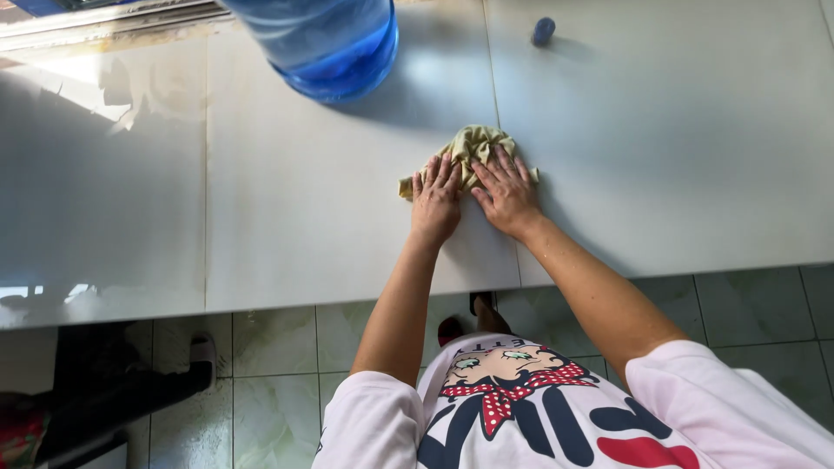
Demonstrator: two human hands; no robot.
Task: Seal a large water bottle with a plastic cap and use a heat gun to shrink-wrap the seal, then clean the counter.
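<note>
Cloth point(470, 148), yellow-green and crumpled, is lying bunched on the pale glossy tabletop point(304, 191), close to a seam between two panels. I am pressing it down with both palms, arms extended forward from my body. My left hand point(435, 198) is resting on the cloth's nearer left edge, fingers spread flat and pointing away from me. My right hand point(506, 193) is lying beside it, touching it at the thumb side, fingers likewise spread and covering the cloth's right portion. Neither hand is pinching; both are flattened on the fabric. The bulk of the cloth is protruding beyond my fingertips, away from me, with its long axis running roughly left to right and one corner trailing out past my left hand. Both hands are about equally near.

Farther away, a large blue water bottle point(326, 43) is standing on the tabletop, well apart from the cloth; it appears to hold water. A small blue cap point(543, 31) is lying to the right of it, near the far edge. Green floor tiles point(287, 365) are showing below the near table edge.
</note>
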